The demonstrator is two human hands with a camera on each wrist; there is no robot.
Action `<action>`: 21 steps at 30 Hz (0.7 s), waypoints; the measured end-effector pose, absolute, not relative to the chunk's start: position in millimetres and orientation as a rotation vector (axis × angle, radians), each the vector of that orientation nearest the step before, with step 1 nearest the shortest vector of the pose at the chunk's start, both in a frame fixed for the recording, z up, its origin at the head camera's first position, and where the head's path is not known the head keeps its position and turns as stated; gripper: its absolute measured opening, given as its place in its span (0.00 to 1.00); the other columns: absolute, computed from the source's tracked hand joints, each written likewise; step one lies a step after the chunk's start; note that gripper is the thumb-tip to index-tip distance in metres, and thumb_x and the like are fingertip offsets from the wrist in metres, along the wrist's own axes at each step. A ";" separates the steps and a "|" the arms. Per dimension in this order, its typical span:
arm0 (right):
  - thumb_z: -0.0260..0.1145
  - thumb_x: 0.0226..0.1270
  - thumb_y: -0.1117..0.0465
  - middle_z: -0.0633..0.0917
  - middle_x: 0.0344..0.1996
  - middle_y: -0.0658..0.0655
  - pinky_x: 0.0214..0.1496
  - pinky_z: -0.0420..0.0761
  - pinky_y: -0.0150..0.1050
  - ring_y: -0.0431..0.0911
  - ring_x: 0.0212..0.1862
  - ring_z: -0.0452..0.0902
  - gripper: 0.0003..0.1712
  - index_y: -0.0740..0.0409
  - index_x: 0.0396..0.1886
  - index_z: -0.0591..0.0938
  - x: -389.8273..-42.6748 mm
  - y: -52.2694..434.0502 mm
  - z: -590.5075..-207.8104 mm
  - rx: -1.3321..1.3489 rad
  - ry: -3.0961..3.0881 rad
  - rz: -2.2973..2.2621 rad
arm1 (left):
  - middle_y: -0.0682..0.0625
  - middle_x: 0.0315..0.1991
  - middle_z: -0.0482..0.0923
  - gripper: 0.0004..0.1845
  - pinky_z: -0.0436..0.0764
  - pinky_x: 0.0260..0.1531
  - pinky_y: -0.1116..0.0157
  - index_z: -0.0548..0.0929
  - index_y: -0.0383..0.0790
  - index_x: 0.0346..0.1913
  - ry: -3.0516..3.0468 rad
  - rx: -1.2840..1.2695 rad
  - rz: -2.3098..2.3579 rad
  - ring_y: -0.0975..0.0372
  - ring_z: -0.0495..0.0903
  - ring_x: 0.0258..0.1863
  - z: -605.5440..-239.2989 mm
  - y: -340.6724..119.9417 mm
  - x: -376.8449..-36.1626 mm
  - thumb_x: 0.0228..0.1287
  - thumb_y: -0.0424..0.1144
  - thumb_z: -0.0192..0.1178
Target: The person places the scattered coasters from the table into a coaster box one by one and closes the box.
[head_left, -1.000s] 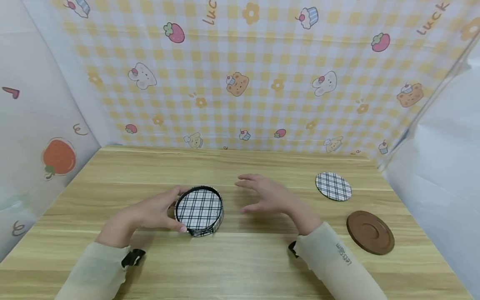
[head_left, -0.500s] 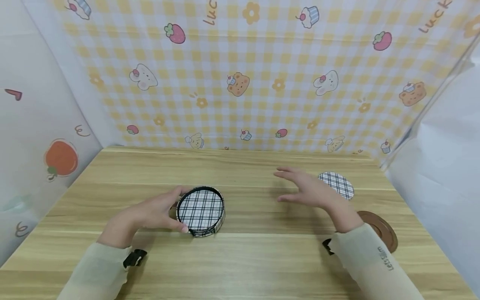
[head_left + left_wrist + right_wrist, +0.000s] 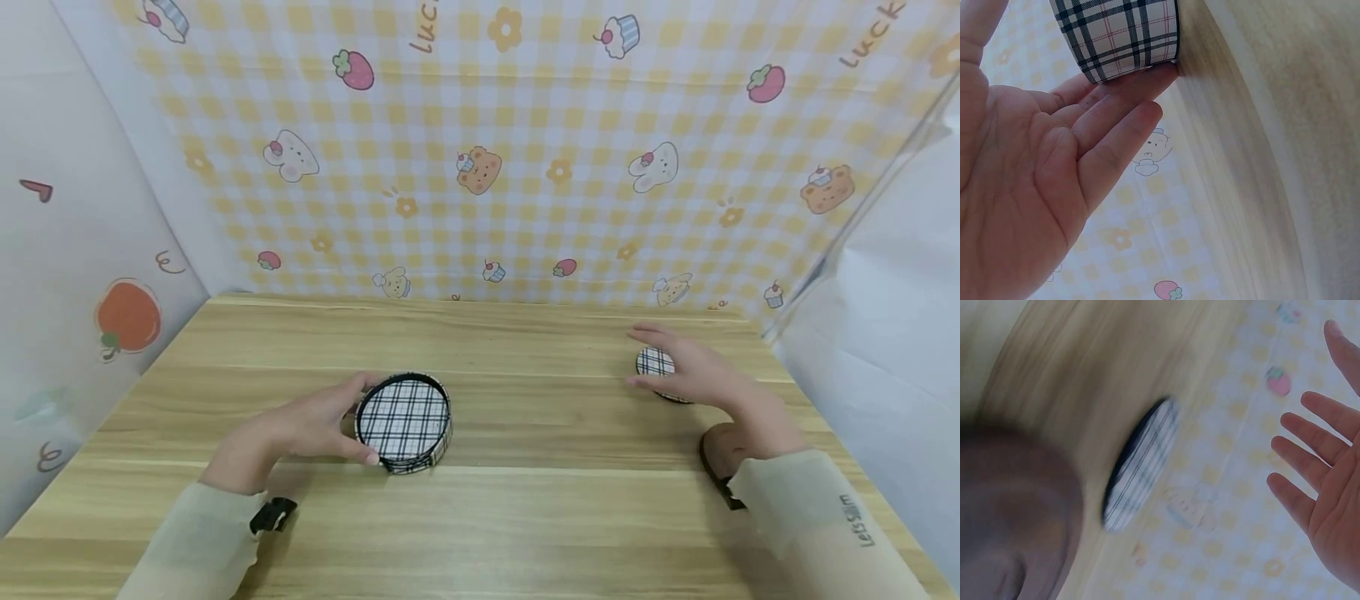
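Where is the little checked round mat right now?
In the head view the checked mat lies flat at the table's far right, under the right hand, just beyond the brown saucer.

I see a round box (image 3: 405, 423) in white plaid with black and faint pink lines and a black rim, and a flat round coaster (image 3: 656, 364) in the same black-and-white plaid. A plain dark brown round dish (image 3: 714, 447) sits on the pale, wood-grained tabletop (image 3: 540, 500). The backdrop cloth (image 3: 525, 150) is yellow-and-white gingham printed with pink strawberries, cupcakes, bears and rabbits, and my sleeves (image 3: 817, 525) are pale cream.
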State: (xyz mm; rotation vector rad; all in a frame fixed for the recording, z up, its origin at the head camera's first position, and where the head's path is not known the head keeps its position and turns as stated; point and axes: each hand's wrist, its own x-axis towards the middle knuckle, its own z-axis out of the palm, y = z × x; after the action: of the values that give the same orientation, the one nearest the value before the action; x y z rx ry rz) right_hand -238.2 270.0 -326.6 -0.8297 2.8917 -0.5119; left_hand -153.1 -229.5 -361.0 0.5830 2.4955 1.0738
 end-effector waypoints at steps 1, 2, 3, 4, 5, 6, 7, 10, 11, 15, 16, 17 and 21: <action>0.71 0.64 0.49 0.64 0.73 0.71 0.69 0.64 0.67 0.69 0.72 0.60 0.44 0.66 0.73 0.66 -239.6 274.1 -326.7 -0.820 2.894 -0.514 | 0.36 0.67 0.69 0.53 0.69 0.66 0.42 0.58 0.33 0.71 2.498 0.587 1.073 0.44 0.70 0.66 -361.0 -229.6 -153.1 0.48 0.49 0.78; 0.71 0.64 0.49 0.63 0.73 0.72 0.69 0.63 0.67 0.70 0.72 0.59 0.44 0.67 0.72 0.66 -241.1 278.0 -326.9 -0.810 2.895 -0.511 | 0.36 0.67 0.69 0.53 0.69 0.66 0.42 0.58 0.33 0.71 2.496 0.590 1.076 0.44 0.70 0.67 -361.0 -229.6 -153.1 0.48 0.49 0.78; 0.71 0.64 0.49 0.63 0.73 0.72 0.69 0.63 0.67 0.70 0.72 0.59 0.44 0.68 0.72 0.66 -242.4 281.6 -327.1 -0.803 2.894 -0.503 | 0.36 0.67 0.69 0.53 0.68 0.67 0.42 0.58 0.33 0.71 2.497 0.592 1.075 0.44 0.69 0.67 -361.0 -229.6 -153.0 0.48 0.49 0.78; 0.70 0.64 0.49 0.63 0.72 0.73 0.69 0.63 0.67 0.71 0.71 0.59 0.44 0.69 0.72 0.66 -243.6 284.9 -327.1 -0.797 2.895 -0.486 | 0.36 0.68 0.69 0.53 0.68 0.67 0.42 0.58 0.32 0.71 2.498 0.596 1.074 0.44 0.69 0.67 -361.0 -229.7 -153.0 0.48 0.49 0.78; 0.70 0.64 0.48 0.63 0.72 0.73 0.69 0.63 0.68 0.71 0.71 0.58 0.44 0.69 0.72 0.66 -244.7 287.9 -327.0 -0.788 2.892 -0.476 | 0.36 0.68 0.68 0.53 0.67 0.67 0.42 0.58 0.32 0.71 2.500 0.601 1.070 0.44 0.69 0.67 -361.1 -229.7 -153.0 0.48 0.50 0.78; 0.70 0.64 0.48 0.62 0.72 0.74 0.69 0.63 0.68 0.72 0.71 0.58 0.45 0.70 0.72 0.66 -245.5 290.8 -326.7 -0.779 2.888 -0.466 | 0.36 0.68 0.68 0.53 0.67 0.67 0.42 0.58 0.32 0.71 2.503 0.607 1.067 0.44 0.69 0.67 -361.1 -229.7 -153.0 0.49 0.50 0.77; 0.70 0.64 0.47 0.62 0.72 0.74 0.69 0.63 0.68 0.72 0.71 0.58 0.46 0.70 0.72 0.65 -246.5 293.2 -326.2 -0.769 2.881 -0.461 | 0.36 0.68 0.68 0.53 0.67 0.68 0.41 0.58 0.32 0.72 2.508 0.612 1.062 0.43 0.68 0.68 -361.3 -229.8 -153.0 0.49 0.50 0.77; 0.70 0.64 0.47 0.60 0.72 0.76 0.69 0.61 0.69 0.73 0.71 0.57 0.47 0.72 0.72 0.64 -250.3 300.0 -324.8 -0.749 2.864 -0.453 | 0.36 0.68 0.68 0.53 0.66 0.68 0.41 0.58 0.32 0.72 2.517 0.624 1.055 0.43 0.68 0.68 -361.5 -230.4 -152.6 0.49 0.51 0.77; 0.70 0.64 0.47 0.60 0.72 0.77 0.69 0.61 0.69 0.74 0.71 0.57 0.47 0.73 0.72 0.64 -251.8 302.0 -324.5 -0.741 2.858 -0.447 | 0.36 0.68 0.68 0.54 0.66 0.68 0.41 0.58 0.32 0.72 2.519 0.627 1.055 0.43 0.68 0.68 -361.5 -230.6 -152.5 0.49 0.51 0.77; 0.70 0.64 0.46 0.59 0.72 0.78 0.68 0.61 0.71 0.75 0.70 0.56 0.48 0.73 0.72 0.63 -258.5 310.1 -326.0 -0.703 2.842 -0.429 | 0.36 0.68 0.69 0.54 0.67 0.67 0.42 0.57 0.32 0.72 2.515 0.625 1.060 0.44 0.69 0.67 -360.6 -230.7 -151.5 0.49 0.51 0.77; 0.69 0.65 0.46 0.59 0.72 0.78 0.68 0.61 0.71 0.75 0.70 0.55 0.48 0.73 0.72 0.62 -260.2 312.0 -327.1 -0.689 2.835 -0.428 | 0.36 0.68 0.69 0.54 0.68 0.67 0.42 0.57 0.32 0.72 2.518 0.624 1.055 0.44 0.69 0.67 -360.4 -230.5 -151.2 0.49 0.51 0.77; 0.69 0.65 0.45 0.59 0.72 0.78 0.67 0.61 0.71 0.75 0.70 0.56 0.49 0.73 0.72 0.62 -262.0 314.2 -328.6 -0.681 2.833 -0.423 | 0.36 0.68 0.69 0.54 0.68 0.67 0.42 0.57 0.32 0.72 2.519 0.626 1.053 0.44 0.70 0.67 -360.2 -230.2 -151.1 0.49 0.51 0.77; 0.69 0.65 0.45 0.60 0.71 0.79 0.67 0.61 0.71 0.76 0.70 0.55 0.50 0.74 0.72 0.61 -267.9 321.4 -335.7 -0.640 2.806 -0.445 | 0.35 0.68 0.68 0.53 0.68 0.67 0.42 0.58 0.31 0.71 2.517 0.637 1.060 0.43 0.69 0.67 -359.8 -228.9 -150.8 0.49 0.50 0.77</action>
State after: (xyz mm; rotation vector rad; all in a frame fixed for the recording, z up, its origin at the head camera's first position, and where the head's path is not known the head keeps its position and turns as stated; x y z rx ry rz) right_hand -267.9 321.4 -335.7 -0.6404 2.8058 -0.4452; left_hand -150.8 -228.9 -359.8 0.6368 2.5170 1.0601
